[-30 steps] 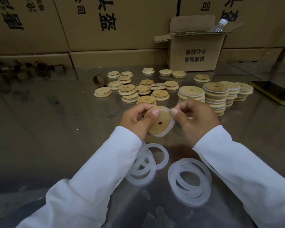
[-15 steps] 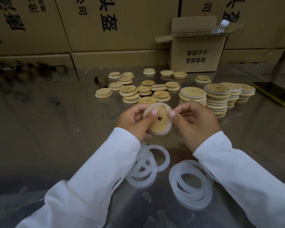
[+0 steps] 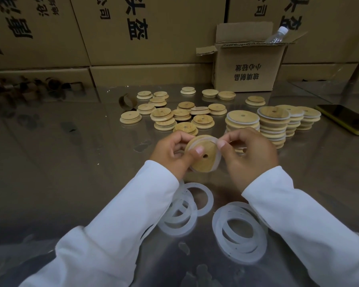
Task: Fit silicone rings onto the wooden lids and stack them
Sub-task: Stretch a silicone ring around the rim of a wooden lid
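I hold a round wooden lid [image 3: 204, 160] with a small centre hole, tilted up above the table. My left hand [image 3: 173, 153] grips its left edge, thumb on the face. My right hand [image 3: 250, 156] pinches the translucent silicone ring [image 3: 216, 156] along the lid's right rim. Loose silicone rings lie on the table below my wrists, one pile [image 3: 184, 212] at the left and one pile [image 3: 239, 230] at the right. Bare wooden lids [image 3: 164, 118] are scattered behind my hands. Stacks of ringed lids [image 3: 275, 123] stand to the right.
The shiny metal table [image 3: 60, 172] is backed by a wall of large cardboard boxes [image 3: 149, 30]. A small open box [image 3: 249, 69] with a plastic bottle [image 3: 277, 35] stands at the back right. A phone [image 3: 344, 119] lies at the right edge. Cardboard tube pieces [image 3: 128, 101] lie at the back left.
The lid has turned in my hands and the ring sits further round its rim. Both hands have stayed in place above the ring piles.
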The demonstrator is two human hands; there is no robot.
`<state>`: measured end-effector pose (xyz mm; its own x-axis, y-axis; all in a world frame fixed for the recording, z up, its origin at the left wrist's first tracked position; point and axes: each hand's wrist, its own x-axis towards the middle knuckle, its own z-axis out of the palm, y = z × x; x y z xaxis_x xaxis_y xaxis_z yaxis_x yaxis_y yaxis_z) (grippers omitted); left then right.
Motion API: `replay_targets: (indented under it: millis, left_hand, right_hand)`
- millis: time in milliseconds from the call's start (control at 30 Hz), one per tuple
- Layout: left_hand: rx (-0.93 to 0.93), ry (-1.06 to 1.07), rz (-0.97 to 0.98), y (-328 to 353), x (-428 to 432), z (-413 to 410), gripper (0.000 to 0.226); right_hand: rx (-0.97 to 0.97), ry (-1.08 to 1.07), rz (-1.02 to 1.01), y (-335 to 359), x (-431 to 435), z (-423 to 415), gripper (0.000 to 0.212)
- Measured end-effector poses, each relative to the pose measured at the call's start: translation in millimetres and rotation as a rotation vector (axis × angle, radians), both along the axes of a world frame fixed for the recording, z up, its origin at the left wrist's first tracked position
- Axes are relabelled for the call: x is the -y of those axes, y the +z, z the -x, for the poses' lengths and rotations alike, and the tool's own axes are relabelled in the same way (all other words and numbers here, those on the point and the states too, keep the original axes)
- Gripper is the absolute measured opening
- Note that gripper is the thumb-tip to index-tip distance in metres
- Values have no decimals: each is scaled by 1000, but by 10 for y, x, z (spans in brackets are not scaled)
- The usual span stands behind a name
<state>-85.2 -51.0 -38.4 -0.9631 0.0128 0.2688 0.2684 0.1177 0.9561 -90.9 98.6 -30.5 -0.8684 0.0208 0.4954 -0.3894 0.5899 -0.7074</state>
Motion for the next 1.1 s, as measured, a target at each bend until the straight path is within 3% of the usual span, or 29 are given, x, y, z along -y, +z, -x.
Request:
replay_targets:
  millis: [200, 467, 667, 967, 1100]
  left_hand:
    - [-59, 23, 58, 42, 42, -12, 12]
    - [57, 93, -98, -4, -6, -4, 6]
    - [126, 49, -202, 16, -14, 1, 6]
    - [7, 40, -146, 70, 62, 10, 9]
    - [18, 25, -183, 31, 68, 19, 8]
  right_hand:
    - [92, 35, 18, 45, -26, 40, 19]
    - [71, 134, 183, 5, -9, -6, 14]
    - [30, 35, 111, -8, 22, -14, 12]
    - [128, 49, 75, 50, -14, 59, 8]
    - [123, 119, 175, 65, -29, 29, 11]
